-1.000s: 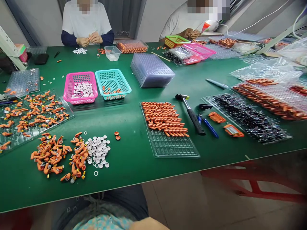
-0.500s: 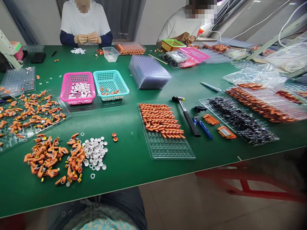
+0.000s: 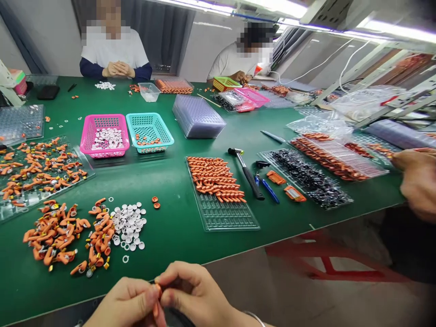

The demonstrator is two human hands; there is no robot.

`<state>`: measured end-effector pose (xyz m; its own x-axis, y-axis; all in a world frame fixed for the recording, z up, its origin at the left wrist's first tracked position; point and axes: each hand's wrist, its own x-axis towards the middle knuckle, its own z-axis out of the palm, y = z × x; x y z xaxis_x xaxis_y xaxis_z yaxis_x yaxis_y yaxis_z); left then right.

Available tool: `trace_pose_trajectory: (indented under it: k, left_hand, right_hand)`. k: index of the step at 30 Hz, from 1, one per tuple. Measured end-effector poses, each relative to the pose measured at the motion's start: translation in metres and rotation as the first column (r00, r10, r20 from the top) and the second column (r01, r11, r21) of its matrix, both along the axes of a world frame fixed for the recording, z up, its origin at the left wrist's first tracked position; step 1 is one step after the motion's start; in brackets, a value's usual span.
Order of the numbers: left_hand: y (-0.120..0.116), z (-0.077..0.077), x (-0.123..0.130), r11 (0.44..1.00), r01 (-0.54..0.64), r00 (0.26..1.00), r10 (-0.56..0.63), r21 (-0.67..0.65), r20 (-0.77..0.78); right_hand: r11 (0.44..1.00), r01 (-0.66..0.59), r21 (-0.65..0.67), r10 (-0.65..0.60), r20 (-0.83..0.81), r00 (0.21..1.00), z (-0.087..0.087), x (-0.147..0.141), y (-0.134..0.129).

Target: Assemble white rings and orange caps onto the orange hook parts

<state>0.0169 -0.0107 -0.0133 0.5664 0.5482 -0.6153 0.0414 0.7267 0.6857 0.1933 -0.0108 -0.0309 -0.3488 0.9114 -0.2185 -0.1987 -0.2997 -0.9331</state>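
Observation:
At the table's front edge my left hand [image 3: 126, 299] pinches a small orange plastic part [image 3: 156, 290], mostly hidden by the fingers. My right hand [image 3: 195, 290] has its thumb and fingertips closed around the upper end of that same part. Just beyond my hands lie white round caps [image 3: 131, 222] in a loose group. To their left are heaped curved orange pieces [image 3: 56, 231] with small metal and yellow bits on them. Two orange round cups [image 3: 156, 202] sit a little behind the caps.
A pink basket [image 3: 85, 136] and a turquoise basket [image 3: 160, 131] stand mid-table. Right of centre are a part-filled tray [image 3: 230, 220], a hammer [image 3: 250, 177] and blue-handled pliers [image 3: 270, 190]. A co-worker's hand [image 3: 420, 181] is at the right edge; two people sit opposite.
My hands have come into view at the bottom, holding the orange part. The view has tilted up and turned right. A co-worker's hand now shows at the right.

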Motion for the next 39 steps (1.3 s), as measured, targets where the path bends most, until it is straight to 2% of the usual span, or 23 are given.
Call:
trace_pose_trajectory:
  k: [2, 6, 12, 16, 20, 22, 24, 26, 27, 28, 29, 30, 31, 32, 33, 34, 35, 37, 39]
  left_hand:
    - [0.005, 0.002, 0.008, 0.984, -0.132, 0.988, 0.141, -0.122, 0.064]
    - [0.005, 0.005, 0.013, 0.950, -0.245, 0.954, 0.272, -0.192, 0.126]
    - [0.005, 0.002, 0.012, 0.926, -0.272, 0.934, 0.320, -0.263, 0.157]
    - [0.006, 0.006, 0.014, 0.906, -0.277, 0.922, 0.344, -0.320, 0.176]
    - [0.006, 0.008, 0.014, 0.906, -0.273, 0.924, 0.341, -0.322, 0.175]
    - [0.005, 0.003, 0.012, 0.924, -0.261, 0.937, 0.312, -0.280, 0.158]
    - [0.002, -0.004, 0.009, 0.953, -0.247, 0.958, 0.268, -0.176, 0.102]
    - [-0.001, -0.012, 0.005, 0.975, -0.219, 0.976, 0.219, 0.031, 0.014]
    - [-0.002, -0.014, 0.002, 0.959, -0.196, 0.977, 0.209, 0.206, -0.041]
    - [-0.003, -0.016, -0.001, 0.888, -0.160, 0.971, 0.220, 0.431, -0.091]
    - [-0.003, -0.017, -0.004, 0.737, -0.099, 0.961, 0.246, 0.669, -0.128]
    - [-0.003, -0.016, -0.007, 0.505, -0.015, 0.946, 0.287, 0.863, -0.151]
    - [-0.002, -0.015, -0.010, 0.244, 0.084, 0.931, 0.328, 0.966, -0.163]
    - [-0.001, -0.014, -0.013, 0.023, 0.182, 0.918, 0.355, 0.983, -0.178]
    - [-0.001, -0.012, -0.016, -0.122, 0.268, 0.905, 0.371, 0.955, -0.207]
    - [0.000, -0.011, -0.019, -0.195, 0.339, 0.891, 0.379, 0.920, -0.248]
    - [0.000, -0.010, -0.021, -0.224, 0.389, 0.878, 0.383, 0.893, -0.287]
    - [0.001, -0.009, -0.023, -0.231, 0.443, 0.863, 0.373, 0.866, -0.342]
    - [0.002, -0.011, -0.021, -0.228, 0.453, 0.861, 0.362, 0.862, -0.357]
  right_hand:
    - [0.988, 0.061, -0.140, -0.081, -0.138, 0.987, -0.003, -0.005, 0.003]
    - [0.973, 0.099, -0.209, -0.150, -0.243, 0.958, -0.008, -0.012, 0.004]
    - [0.967, 0.089, -0.238, -0.162, -0.303, 0.939, -0.010, -0.014, 0.004]
    - [0.972, 0.083, -0.220, -0.148, -0.295, 0.944, -0.010, -0.013, 0.005]
    - [0.974, 0.072, -0.213, -0.134, -0.292, 0.947, -0.010, -0.013, 0.004]
    - [0.979, 0.072, -0.193, -0.130, -0.308, 0.943, -0.008, -0.012, 0.004]
    - [0.986, 0.076, -0.145, -0.120, -0.329, 0.936, -0.004, -0.011, 0.004]
    - [0.994, 0.093, -0.063, -0.108, -0.319, 0.942, 0.000, -0.008, 0.004]
    - [0.994, 0.107, -0.014, -0.106, -0.296, 0.949, 0.002, -0.007, 0.003]
    - [0.992, 0.121, 0.035, -0.107, -0.269, 0.957, 0.004, -0.006, 0.003]
    - [0.988, 0.130, 0.078, -0.107, -0.246, 0.963, 0.005, -0.004, 0.002]
    - [0.985, 0.131, 0.108, -0.103, -0.232, 0.967, 0.006, -0.003, 0.001]
    - [0.984, 0.126, 0.124, -0.095, -0.230, 0.969, 0.006, -0.003, 0.001]
    - [0.985, 0.117, 0.131, -0.084, -0.234, 0.969, 0.006, -0.002, 0.000]
    - [0.986, 0.106, 0.129, -0.072, -0.242, 0.968, 0.006, -0.002, -0.001]
    - [0.987, 0.098, 0.125, -0.065, -0.251, 0.966, 0.005, -0.002, -0.002]
    - [0.988, 0.094, 0.123, -0.061, -0.253, 0.966, 0.005, -0.002, -0.003]
    - [0.982, 0.107, 0.155, -0.069, -0.234, 0.970, 0.004, -0.004, -0.005]
    - [0.962, 0.123, 0.242, -0.086, -0.156, 0.984, 0.004, -0.006, -0.005]
